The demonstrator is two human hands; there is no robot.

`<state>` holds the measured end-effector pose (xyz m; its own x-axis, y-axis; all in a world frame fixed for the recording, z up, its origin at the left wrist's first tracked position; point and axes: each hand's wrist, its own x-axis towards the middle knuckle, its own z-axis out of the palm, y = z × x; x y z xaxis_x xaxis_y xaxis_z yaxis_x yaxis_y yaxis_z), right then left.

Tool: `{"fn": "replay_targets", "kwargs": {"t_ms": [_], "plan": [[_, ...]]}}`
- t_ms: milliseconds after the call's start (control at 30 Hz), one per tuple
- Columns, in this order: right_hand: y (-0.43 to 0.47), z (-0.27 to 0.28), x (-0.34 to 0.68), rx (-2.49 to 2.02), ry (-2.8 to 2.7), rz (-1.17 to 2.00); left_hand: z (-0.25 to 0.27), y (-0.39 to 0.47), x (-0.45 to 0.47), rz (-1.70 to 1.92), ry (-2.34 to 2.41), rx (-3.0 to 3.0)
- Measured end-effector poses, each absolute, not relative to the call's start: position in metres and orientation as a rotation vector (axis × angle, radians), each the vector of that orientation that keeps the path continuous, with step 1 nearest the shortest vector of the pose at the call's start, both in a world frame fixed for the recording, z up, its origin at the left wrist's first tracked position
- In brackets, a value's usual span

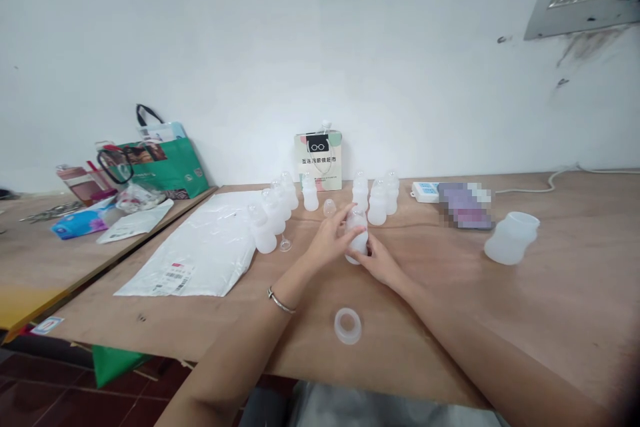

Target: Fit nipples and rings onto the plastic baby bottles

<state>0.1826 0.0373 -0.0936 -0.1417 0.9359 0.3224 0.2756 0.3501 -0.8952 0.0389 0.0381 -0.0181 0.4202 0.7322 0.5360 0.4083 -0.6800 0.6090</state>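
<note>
A white translucent baby bottle (358,248) stands upright on the wooden table between my hands. My left hand (330,237) is closed around its upper part at the clear cap, partly hiding it. Lower down, my right hand (381,261) grips the bottle's body from the right. Closer to me lies a translucent ring (347,326). A clear nipple (285,243) rests to the left, and a clear dome cap (329,207) sits behind my left hand. An open bottle body (511,238) without a top stands far to the right.
Capped bottles stand in a left row (264,229), a right group (378,203), and singly (310,192) by a paper bag (320,163). A white mailing bag (200,247) lies left. A blurred purple object (465,205) and white box (425,191) lie right. A green bag (175,170) stands farther left.
</note>
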Motion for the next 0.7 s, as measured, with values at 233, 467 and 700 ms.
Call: {"fn": "replay_targets", "kwargs": {"t_ms": [233, 467, 700], "plan": [[0.035, -0.094, 0.184, -1.165, -1.677, 0.774, -0.045, 0.064, 0.036, 1.111, 0.973, 2.094], [0.032, -0.097, 0.183, -1.336, -1.644, 0.632, -0.044, 0.115, 0.064, 1.281, 1.127, 2.070], [0.030, -0.093, 0.183, -1.352, -1.704, 0.597, -0.049, 0.150, 0.092, 1.310, 1.219, 2.080]]}}
